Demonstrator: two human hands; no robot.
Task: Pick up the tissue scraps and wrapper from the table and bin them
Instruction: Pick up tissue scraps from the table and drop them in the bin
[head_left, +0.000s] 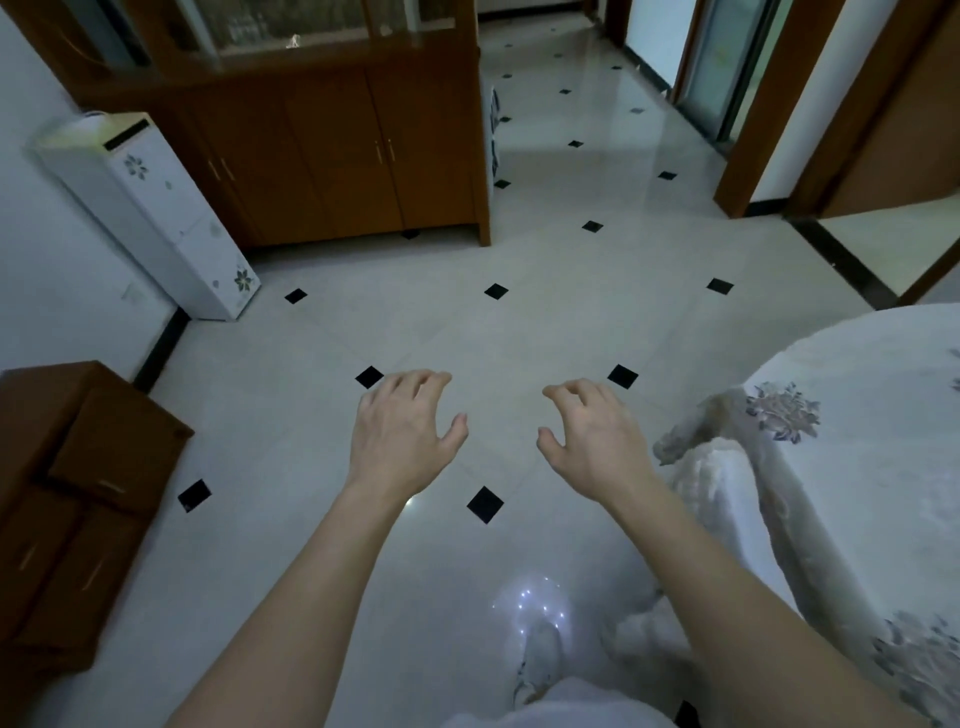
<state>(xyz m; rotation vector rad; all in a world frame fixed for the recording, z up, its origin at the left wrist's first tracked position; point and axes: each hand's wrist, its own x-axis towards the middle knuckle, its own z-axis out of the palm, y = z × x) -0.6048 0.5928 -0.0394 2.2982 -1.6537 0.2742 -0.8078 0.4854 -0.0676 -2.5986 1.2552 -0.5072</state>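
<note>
Mostly tiled floor (467, 322) fills the view; the cloth-covered desk (862, 499) lies at three o'clock, nearer the right hand (597, 436) than the left hand (402, 431). Both hover empty, fingers loosely curled. No tissue scraps, wrapper or bin show; likely farther along the desk.

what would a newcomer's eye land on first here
The two bare arms reaching out mid-frame: the left hand and right hand hang over the pale floor with fingers loosely curled, holding nothing. The floor's black diamond insets stand out next, then the table under a white flowered cloth at the right edge and the wooden cabinet at the top.
</note>
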